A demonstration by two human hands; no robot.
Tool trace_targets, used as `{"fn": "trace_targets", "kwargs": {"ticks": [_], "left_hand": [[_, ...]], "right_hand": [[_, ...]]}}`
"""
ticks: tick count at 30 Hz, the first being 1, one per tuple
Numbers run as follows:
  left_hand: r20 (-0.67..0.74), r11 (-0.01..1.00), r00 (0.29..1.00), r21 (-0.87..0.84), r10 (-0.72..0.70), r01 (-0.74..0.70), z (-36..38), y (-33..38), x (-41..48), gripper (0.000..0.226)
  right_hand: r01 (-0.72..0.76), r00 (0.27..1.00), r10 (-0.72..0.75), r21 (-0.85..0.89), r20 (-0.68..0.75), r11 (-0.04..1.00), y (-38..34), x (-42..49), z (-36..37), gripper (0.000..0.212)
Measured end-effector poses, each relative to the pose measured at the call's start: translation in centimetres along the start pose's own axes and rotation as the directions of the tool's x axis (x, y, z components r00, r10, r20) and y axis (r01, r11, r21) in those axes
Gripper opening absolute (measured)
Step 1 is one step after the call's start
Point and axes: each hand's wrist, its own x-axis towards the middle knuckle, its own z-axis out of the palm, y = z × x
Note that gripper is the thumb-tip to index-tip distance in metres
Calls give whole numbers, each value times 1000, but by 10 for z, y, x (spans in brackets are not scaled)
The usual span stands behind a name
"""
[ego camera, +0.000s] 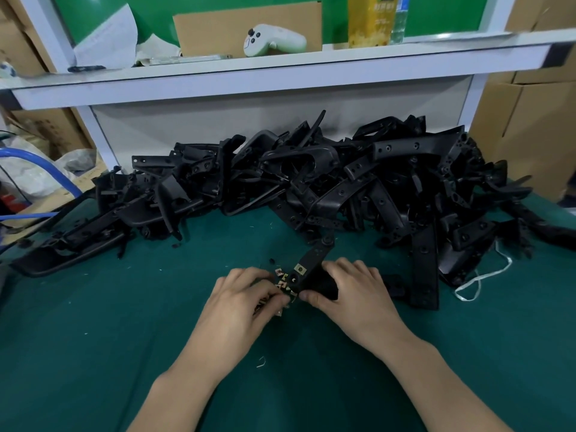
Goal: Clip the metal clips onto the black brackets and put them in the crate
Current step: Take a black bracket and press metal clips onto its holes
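The right hand (352,294) gripped one black bracket (314,257) near the middle of the tabletop (156,307), fingers curled over its near end, thumb at its side. The bracket's free end pointed toward the far edge. One fitted clip (300,269) sat on the bracket just beyond the fingers. The left hand (240,300), just beside it, held a cluster of metal clips (282,277) in curled fingers, touching the bracket's near end. The pile of brackets (311,176) lay along the far edge.

black bracket (312,269) angled on green mat, one metal clip (300,269) fitted
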Motion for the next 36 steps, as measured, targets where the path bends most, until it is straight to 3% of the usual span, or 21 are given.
{"fn": "trace_targets", "kwargs": {"ticks": [2,5,7,10,13,15,19,36], "left_hand": [[-49,996,998,-73,-46,42,-2,2,2,25],[-108,883,943,-397,-314,249,-8,9,6,16],[-85,717,870,-608,-485,340,-12,11,9,18],[86,388,808,-845,-583,369,-18,10,13,24],[237,63,762,-938,-602,341,-23,10,16,27],[284,-48,737,-945,-613,324,-26,10,17,26],[317,-127,714,-943,-624,308,-28,9,18,25],[363,-258,705,-931,-609,256,-24,3,20,23]], "right_hand": [[3,1000,-3,2,2,1000,0,0,0,80],[3,1000,-3,18,2,1000,1,0,0,79],[3,1000,-3,14,5,1000,1,0,-1,79],[5,1000,-5,12,2,1000,1,0,-1,80],[2,1000,-2,21,4,1000,1,0,-1,81],[2,1000,-2,21,3,1000,1,0,-1,81],[0,1000,0,16,5,1000,1,0,0,81],[4,1000,-4,1,12,1000,1,0,0,84]]}}
